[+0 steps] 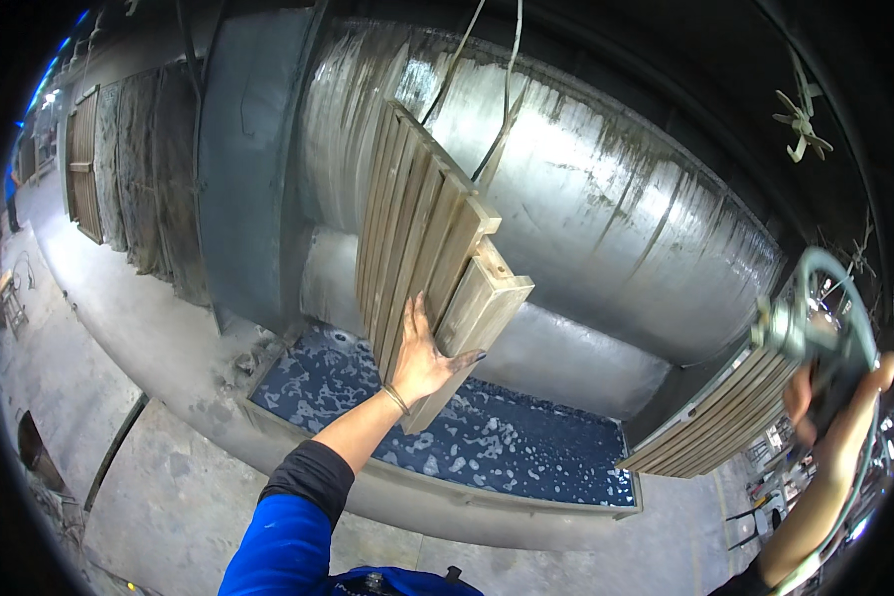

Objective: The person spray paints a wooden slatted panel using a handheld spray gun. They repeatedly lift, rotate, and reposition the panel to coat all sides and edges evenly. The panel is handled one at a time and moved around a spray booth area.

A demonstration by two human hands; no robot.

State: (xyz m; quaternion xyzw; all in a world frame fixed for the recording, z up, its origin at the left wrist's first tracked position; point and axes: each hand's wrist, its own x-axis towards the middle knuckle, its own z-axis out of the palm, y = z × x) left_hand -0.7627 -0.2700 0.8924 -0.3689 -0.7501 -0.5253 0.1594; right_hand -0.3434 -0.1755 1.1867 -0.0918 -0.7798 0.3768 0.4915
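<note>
A slatted wooden panel [412,214] hangs tilted from thin lines in front of me. My left hand [427,366] lies against its near lower part, with fingers spread and thumb out to the right. The hand touches the wood without wrapping round it. Off to the right, my right hand [832,397] is raised and closed round what looks like a spray gun [793,330], metal at the front and dark at the handle. A pale hose [869,318] loops beside it and runs down along my forearm. Motion blurs the gun and part of this hand.
Below the panel lies a trough of dark, foam-flecked liquid [497,437] with a pale rim [447,494]. A shiny, streaked metal wall [586,189] curves behind it. Another slatted panel [715,412] hangs at right. Hooks [803,124] dangle at upper right; a person [12,194] stands far left.
</note>
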